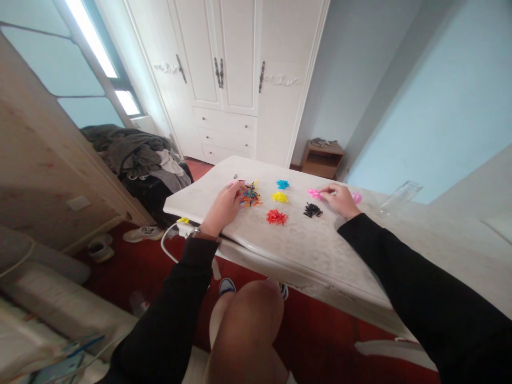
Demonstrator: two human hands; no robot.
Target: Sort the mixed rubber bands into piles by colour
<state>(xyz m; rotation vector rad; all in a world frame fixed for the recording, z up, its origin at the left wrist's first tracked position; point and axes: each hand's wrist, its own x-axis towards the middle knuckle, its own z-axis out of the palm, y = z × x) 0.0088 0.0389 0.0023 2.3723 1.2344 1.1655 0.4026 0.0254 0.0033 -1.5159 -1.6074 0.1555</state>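
Mixed pieces [251, 198] by left hand [224, 207]; pink pile [314, 193] by right hand [340, 200]; cannot tell grip states; shoe marks [149, 231] illegible

Multicolored pile [252, 197] — loosely scattered, pink pile [313, 193] — small

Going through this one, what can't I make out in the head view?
All in the head view:
- Left hand: fingertips blurred at the mixed-colour pile; any held piece is unclear.
- Right hand: fingertips too small at the pink pile to confirm a grip.
- Pink object: partly hidden by the right hand.
- Black pile: overlapping pieces, too small to count.
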